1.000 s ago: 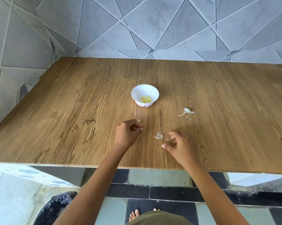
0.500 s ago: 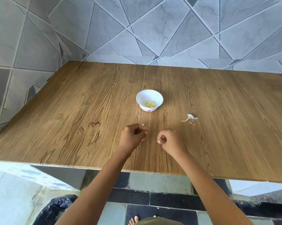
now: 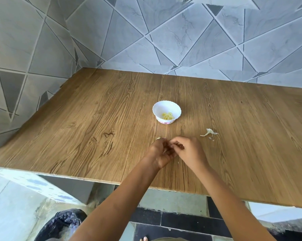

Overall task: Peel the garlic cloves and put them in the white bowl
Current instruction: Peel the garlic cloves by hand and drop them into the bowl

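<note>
Fingers (image 3: 177, 145) of left hand (image 3: 158, 154) and right hand (image 3: 189, 153) pinch a garlic clove (image 3: 164, 151) over wooden table (image 3: 94, 127) beside tiled walls (image 3: 164, 32).

Hands are together now mid-frame: left hand (image 3: 159, 153) and right hand (image 3: 188, 152) touch, both pinching a pale bit (image 3: 164, 151). The peel scrap lying between them a second ago is off the worktop (image 3: 94, 129).

Bowl (image 3: 162, 108) sat mid desk (image 3: 94, 127), peeled cloves (image 3: 168, 116) in it. Left hand (image 3: 159, 153) and right hand (image 3: 188, 152) met at its 6 o'clock, garlic piece (image 3: 164, 151) between them; peel scraps (image 3: 208, 133) at 4 o'clock.
</note>
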The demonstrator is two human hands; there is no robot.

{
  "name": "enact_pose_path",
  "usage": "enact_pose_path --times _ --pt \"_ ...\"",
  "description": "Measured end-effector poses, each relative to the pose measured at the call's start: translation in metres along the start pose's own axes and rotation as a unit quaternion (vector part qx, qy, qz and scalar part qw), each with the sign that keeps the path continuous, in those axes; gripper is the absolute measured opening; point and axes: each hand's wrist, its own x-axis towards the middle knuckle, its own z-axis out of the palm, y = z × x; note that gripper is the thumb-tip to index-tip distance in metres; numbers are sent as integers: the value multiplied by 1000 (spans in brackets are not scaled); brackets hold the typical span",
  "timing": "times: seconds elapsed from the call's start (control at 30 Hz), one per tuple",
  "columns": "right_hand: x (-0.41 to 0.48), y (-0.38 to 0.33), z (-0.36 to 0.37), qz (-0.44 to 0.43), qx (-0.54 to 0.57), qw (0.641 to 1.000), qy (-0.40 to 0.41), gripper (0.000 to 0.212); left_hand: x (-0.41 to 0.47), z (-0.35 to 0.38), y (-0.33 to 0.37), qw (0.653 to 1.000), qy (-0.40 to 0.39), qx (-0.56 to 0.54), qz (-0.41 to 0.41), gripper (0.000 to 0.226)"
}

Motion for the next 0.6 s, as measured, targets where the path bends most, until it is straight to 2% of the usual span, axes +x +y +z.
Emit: enact_pose_path --times 0.1,0.23,0.33,0.47,0.6 --pt "0 0 1 -6 -9 1000 23 13 1 -1 0 1000 4 4 2 28" --pt "-4 7 1 -15 -21 1000 -14 4 1 0 0 1000 3 13 12 28" --pt "-9 8 0 -8 -24 1000 -18 11 2 0 0 1000 -10 14 11 30" --pt "-25 17 -7 73 -12 996 47 19 5 -5 3 1000 -21 15 12 37" --pt "-52 26 -5 158 -115 980 -47 49 8 -10 4 999 -22 17 30 35"
